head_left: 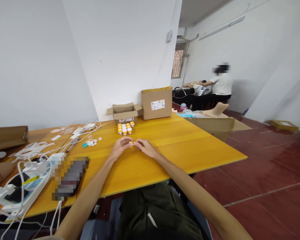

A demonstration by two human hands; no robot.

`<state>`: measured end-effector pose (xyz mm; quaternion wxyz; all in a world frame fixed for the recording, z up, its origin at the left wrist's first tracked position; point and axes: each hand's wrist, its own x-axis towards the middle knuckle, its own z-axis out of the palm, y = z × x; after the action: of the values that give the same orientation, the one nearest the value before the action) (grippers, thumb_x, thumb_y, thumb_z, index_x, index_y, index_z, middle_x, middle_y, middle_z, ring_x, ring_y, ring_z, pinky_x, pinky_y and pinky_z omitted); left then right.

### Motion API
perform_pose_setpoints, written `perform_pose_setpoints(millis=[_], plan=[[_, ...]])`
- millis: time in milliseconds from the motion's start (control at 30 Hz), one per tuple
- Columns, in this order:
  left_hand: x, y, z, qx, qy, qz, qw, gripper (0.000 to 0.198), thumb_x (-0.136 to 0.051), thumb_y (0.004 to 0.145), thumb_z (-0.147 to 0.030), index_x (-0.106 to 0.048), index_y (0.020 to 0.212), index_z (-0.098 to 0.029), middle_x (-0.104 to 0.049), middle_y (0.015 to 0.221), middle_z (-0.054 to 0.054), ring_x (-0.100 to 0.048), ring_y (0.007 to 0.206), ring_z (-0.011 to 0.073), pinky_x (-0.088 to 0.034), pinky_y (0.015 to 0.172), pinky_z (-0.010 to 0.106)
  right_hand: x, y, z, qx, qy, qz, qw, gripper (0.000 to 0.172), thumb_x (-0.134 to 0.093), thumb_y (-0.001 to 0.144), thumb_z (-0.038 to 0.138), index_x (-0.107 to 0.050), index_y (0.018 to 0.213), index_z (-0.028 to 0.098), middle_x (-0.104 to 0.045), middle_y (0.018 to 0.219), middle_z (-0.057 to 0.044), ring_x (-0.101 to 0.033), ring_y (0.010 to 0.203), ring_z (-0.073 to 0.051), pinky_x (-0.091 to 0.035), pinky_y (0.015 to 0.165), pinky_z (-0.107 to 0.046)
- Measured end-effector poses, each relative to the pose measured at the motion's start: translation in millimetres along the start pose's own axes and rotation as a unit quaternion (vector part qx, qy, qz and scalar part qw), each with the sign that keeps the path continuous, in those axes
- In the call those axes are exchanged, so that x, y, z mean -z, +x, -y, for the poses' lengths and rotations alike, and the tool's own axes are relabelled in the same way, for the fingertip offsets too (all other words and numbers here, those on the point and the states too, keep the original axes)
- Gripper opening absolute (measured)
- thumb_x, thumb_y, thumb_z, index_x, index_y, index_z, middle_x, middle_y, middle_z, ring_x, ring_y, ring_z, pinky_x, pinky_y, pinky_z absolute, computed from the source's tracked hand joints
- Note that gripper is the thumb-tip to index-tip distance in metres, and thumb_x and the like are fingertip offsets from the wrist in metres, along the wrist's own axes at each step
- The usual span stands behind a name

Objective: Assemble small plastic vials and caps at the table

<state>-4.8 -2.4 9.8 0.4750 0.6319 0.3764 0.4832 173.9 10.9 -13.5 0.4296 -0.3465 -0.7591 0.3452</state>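
Orange-and-white container [131, 144] is held between the left hand [121, 146] and right hand [146, 147], both narrowed around it, seemingly to keep it steady; similar containers [125, 131] stand grouped at its eleven o'clock on the tabletop [182, 140], likely for easy reach.

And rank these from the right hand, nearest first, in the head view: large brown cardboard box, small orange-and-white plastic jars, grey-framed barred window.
1. Small orange-and-white plastic jars: beyond the right hand, leftward.
2. Large brown cardboard box: farther back, slightly right.
3. Grey-framed barred window: background, right of the white wall.
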Motion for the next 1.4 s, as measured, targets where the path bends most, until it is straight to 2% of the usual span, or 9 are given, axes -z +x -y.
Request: perform_pose_setpoints(millis=[133,200,400,500,733,1000,1167,1267,1400], plan=[[0.4,0,0,0.006,-0.004,-0.013,1.000,0.045,-0.078,0.061,-0.045,-0.065,0.096,-0.019,-0.068,0.109,0.008,-0.061,0.106,0.0232,-0.050,0.087,0.033,1,0,1,0.013,0.000,-0.004,1.000,0.030,-0.050,0.087,0.046,-0.061,0.077,0.019,-0.060,0.064,0.002,-0.055,0.058,-0.013,-0.042,0.059,-0.025],[0.5,1,1,0.017,0.008,-0.013,1.000,0.046,-0.076,0.063,-0.049,-0.065,0.096,-0.019,-0.069,0.108,0.008,-0.063,0.102,0.0225,-0.050,0.086,0.032,2,-1,3,0.020,0.002,-0.006,1.000,0.030,-0.050,0.087,0.046,-0.061,0.080,0.019,-0.061,0.065,0.001,-0.055,0.059,-0.013,-0.043,0.059,-0.026],[0.0,3,3,0.066,0.028,0.024,0.997,0.048,-0.067,0.069,-0.059,-0.065,0.090,-0.016,-0.068,0.072,0.003,-0.065,0.067,0.0157,-0.050,0.068,0.028,2,-1,7,0.034,0.018,-0.011,0.999,0.030,-0.052,0.086,0.047,-0.062,0.086,0.020,-0.066,0.077,-0.001,-0.058,0.069,-0.014,-0.046,0.066,-0.027],[-0.8,2,2,0.066,0.029,0.028,0.997,0.045,-0.069,0.068,-0.057,-0.065,0.088,-0.017,-0.067,0.069,0.002,-0.063,0.062,0.0142,-0.049,0.064,0.027,2,-1,6,0.033,0.018,-0.011,0.999,0.029,-0.053,0.086,0.047,-0.063,0.086,0.019,-0.066,0.077,-0.001,-0.059,0.070,-0.015,-0.046,0.068,-0.027],[-0.9,0,0,0.043,0.031,0.019,0.998,0.042,-0.076,0.064,-0.046,-0.065,0.093,-0.018,-0.070,0.086,0.004,-0.064,0.075,0.0160,-0.050,0.072,0.029,2,0,2,0.005,0.014,-0.001,1.000,0.030,-0.050,0.087,0.047,-0.062,0.082,0.019,-0.062,0.068,0.001,-0.056,0.059,-0.013,-0.045,0.060,-0.025],[0.4,1,6,0.032,0.027,0.010,0.999,0.042,-0.078,0.062,-0.042,-0.065,0.093,-0.018,-0.070,0.092,0.006,-0.064,0.087,0.0187,-0.050,0.081,0.032,3,0,1,-0.024,-0.005,-0.003,1.000,0.039,-0.045,0.089,0.050,-0.056,0.065,0.020,-0.056,0.056,0.002,-0.055,0.054,-0.013,-0.043,0.059,-0.026],[-0.2,0,5,0.025,0.019,0.005,0.999,0.040,-0.077,0.063,-0.042,-0.067,0.093,-0.018,-0.071,0.093,0.006,-0.064,0.091,0.0211,-0.050,0.084,0.034,0,0,-2,-0.020,0.019,-0.011,1.000,0.032,-0.054,0.083,0.052,-0.059,0.084,0.020,-0.062,0.069,0.002,-0.057,0.062,-0.014,-0.044,0.061,-0.026],[-0.6,0,2,0.022,0.015,-0.002,1.000,0.039,-0.078,0.062,-0.040,-0.067,0.092,-0.018,-0.071,0.094,0.006,-0.065,0.092,0.0216,-0.050,0.085,0.035,-2,-1,-3,-0.026,0.047,-0.021,0.998,0.037,-0.066,0.073,0.048,-0.054,0.095,0.021,-0.064,0.077,0.002,-0.059,0.067,-0.014,-0.045,0.064,-0.027],[-1.0,-1,1,0.025,0.014,-0.007,1.000,0.039,-0.078,0.062,-0.040,-0.067,0.092,-0.018,-0.071,0.092,0.006,-0.065,0.091,0.0215,-0.050,0.085,0.034,-3,-1,-2,-0.024,0.060,-0.014,0.998,0.035,-0.067,0.071,0.046,-0.051,0.089,0.021,-0.060,0.071,0.004,-0.057,0.065,-0.014,-0.044,0.061,-0.026]])
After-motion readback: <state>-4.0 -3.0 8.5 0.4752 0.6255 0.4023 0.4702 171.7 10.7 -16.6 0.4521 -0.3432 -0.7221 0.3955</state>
